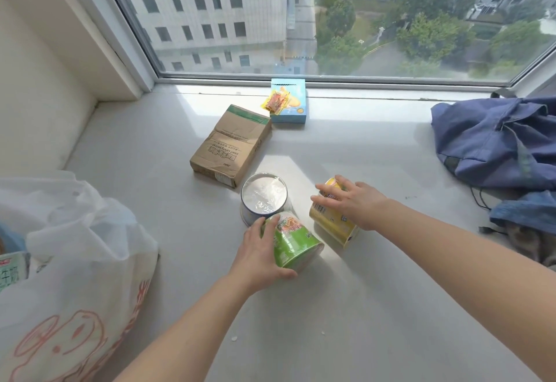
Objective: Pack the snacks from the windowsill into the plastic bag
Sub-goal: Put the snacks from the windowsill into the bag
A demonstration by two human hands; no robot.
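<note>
Cup, glossy green, in left hand; yellow cup, right hand

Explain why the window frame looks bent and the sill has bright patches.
Head view: the wide-angle lens bows the window frame; sunlight through the glass lays bright patches on the windowsill and glare on the film over the white cup; the plastic bag at the left edge looks stretched.
</note>
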